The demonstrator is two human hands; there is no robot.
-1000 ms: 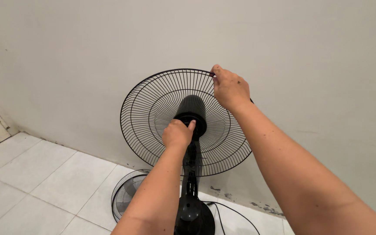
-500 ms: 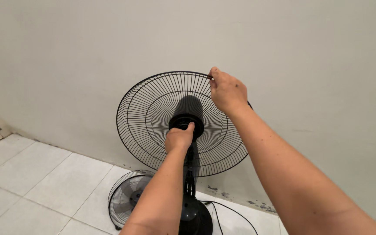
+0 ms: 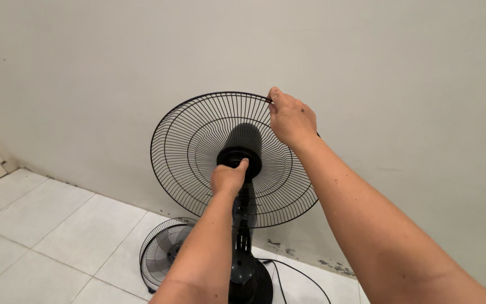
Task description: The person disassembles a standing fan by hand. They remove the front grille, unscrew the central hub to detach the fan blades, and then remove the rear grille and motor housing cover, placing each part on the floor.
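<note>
The left hand point(image 3: 229, 179) is closed in a loose fist around the black round hub point(image 3: 240, 157) at the middle of the rear fan guard point(image 3: 198, 141), thumb up against its rim, so the grip there looks like a twisting hold on the centre nut. The right hand point(image 3: 291, 118) is pinched shut on the top edge of that same wire guard, where the outer ring is steadied.

So the guard is seated on the motor head, upright on the black stand pole point(image 3: 243, 225), close in front of the wall point(image 3: 395, 67). Whether the nut is fully tight can't be told from here.

As for progress, roughly the early-middle stage is judged: the back guard is on, but no blades are seen mounted in front of it. The front guard with the blades point(image 3: 167, 253) is lying on the floor point(image 3: 52, 236), leaning by the round base point(image 3: 248, 281) towards the wall edge of the tiles, untouched. The power cord point(image 3: 302, 276) is trailing loose along the floor to the right of the base.
</note>
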